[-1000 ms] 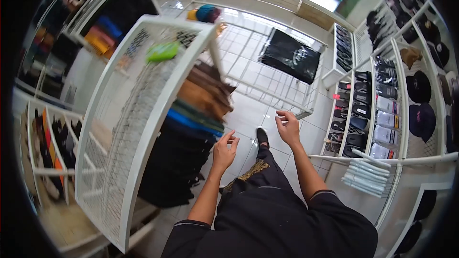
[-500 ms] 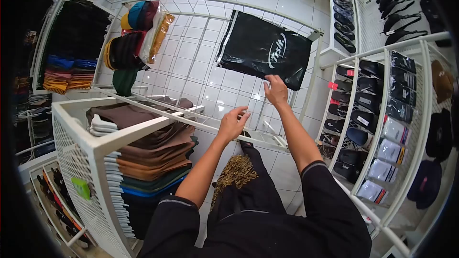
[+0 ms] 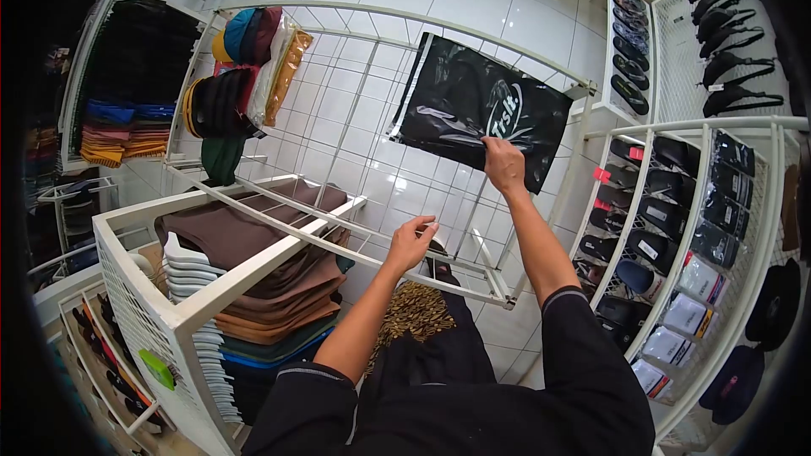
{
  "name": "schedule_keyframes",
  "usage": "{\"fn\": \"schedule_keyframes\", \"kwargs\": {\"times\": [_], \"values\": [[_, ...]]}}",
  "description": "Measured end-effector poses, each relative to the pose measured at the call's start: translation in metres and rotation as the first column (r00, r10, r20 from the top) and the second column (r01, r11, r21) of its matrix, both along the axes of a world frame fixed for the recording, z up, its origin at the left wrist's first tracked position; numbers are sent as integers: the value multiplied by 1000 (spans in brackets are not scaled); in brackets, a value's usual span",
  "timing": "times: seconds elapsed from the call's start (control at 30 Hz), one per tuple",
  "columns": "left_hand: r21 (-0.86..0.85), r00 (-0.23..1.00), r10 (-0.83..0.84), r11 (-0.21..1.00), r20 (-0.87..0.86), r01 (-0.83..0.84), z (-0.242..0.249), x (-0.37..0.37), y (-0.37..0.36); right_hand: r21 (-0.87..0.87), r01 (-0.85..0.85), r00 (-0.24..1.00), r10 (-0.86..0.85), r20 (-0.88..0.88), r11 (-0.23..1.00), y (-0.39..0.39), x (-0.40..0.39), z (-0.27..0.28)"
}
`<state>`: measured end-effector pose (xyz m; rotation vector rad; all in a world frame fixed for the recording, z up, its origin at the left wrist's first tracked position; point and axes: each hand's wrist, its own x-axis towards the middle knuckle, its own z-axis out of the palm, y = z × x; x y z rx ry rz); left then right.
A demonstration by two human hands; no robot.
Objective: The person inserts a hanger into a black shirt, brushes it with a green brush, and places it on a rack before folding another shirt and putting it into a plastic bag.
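Note:
A glossy black plastic bag (image 3: 460, 105) with a white oval logo lies on the white wire rack (image 3: 346, 194). My right hand (image 3: 505, 166) pinches the bag near its front edge, where the plastic is creased and slightly lifted. Lower and to the left, my left hand (image 3: 412, 243) hovers over the rack's near side, fingers loosely bent and apart, with nothing seen in it.
Caps in several colours (image 3: 245, 38) sit on the rack's left end. Brown garments on hangers (image 3: 279, 241) fill the white-framed stand at left. Shelves of sandals (image 3: 655, 194) and packaged goods (image 3: 697, 274) line the right. Folded dark clothes (image 3: 135, 51) stand at far left.
My right hand has closed on the bag's near side, and the plastic there has wrinkled. My left hand is a little lower. The view has shifted slightly.

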<state>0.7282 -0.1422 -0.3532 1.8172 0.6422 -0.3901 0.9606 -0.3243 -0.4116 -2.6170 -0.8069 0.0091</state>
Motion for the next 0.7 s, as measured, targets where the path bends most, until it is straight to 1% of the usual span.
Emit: {"fn": "schedule_keyframes", "kwargs": {"times": [0.03, 0.07, 0.1, 0.13, 0.17, 0.2, 0.27, 0.33, 0.37, 0.4, 0.47, 0.5, 0.53, 0.6, 0.63, 0.67, 0.7], "values": [[-80, 998, 41, 996, -38, -44, 1, 4, -1, 94, 22, 997, -29, 76, 995, 3, -1, 14], [-158, 994, 77, 983, -77, -89, 3, 9, -1, 95, 17, 996, -25, 81, 995, 6, -3, 28], [-156, 994, 83, 983, -70, -93, 10, 19, -3, 166, 32, 990, -54, 129, 986, 11, -5, 46], [-206, 986, 161, 964, -51, -168, 24, 31, -5, 237, 43, 981, -85, 173, 971, 15, -11, 62], [-257, 971, 238, 937, -34, -239, 37, 45, -7, 250, 42, 982, -86, 167, 967, 17, -20, 77], [-255, 970, 241, 937, -25, -240, 45, 59, -12, 287, 26, 978, -84, 191, 958, 21, -30, 92], [-194, 869, 469, 878, 155, -439, 59, 86, -18, 342, 18, 979, -86, 184, 940, 29, -54, 113], [-341, 809, 532, 830, 249, -441, 79, 109, -12, 350, 5, 978, -78, 195, 937, 36, -84, 127], [-297, 813, 500, 858, 297, -419, 81, 114, -6, 360, -2, 982, -67, 179, 933, 40, -99, 133], [-122, 824, 469, 882, 319, -455, 80, 112, -4, 371, -11, 985, -53, 163, 929, 43, -115, 138], [165, 837, 514, 823, 187, -543, 82, 103, -1, 482, -5, 997, -34, 73, 876, 50, -141, 146], [160, 813, 507, 811, 287, -562, 70, 92, 1, 571, -10, 1000, 23, -15, 821, 51, -150, 156], [64, 802, 477, 845, 359, -531, 92, 78, 7, 611, -7, 991, 85, -99, 792, 48, -158, 171], [-86, 759, 501, 853, 416, -515, 141, 48, 14, 687, 156, 970, 20, -242, 710, 48, -171, 176], [-120, 757, 487, 865, 436, -487, 168, 30, 20, 676, 210, 959, -13, -284, 707, 47, -174, 177], [-153, 751, 474, 875, 459, -459, 198, 13, 26, 636, 317, 909, -34, -416, 704, 45, -174, 177], [-186, 729, 504, 860, 463, -476, 233, -2, 29, 624, 325, 907, -47, -419, 711, 45, -171, 177]]}}
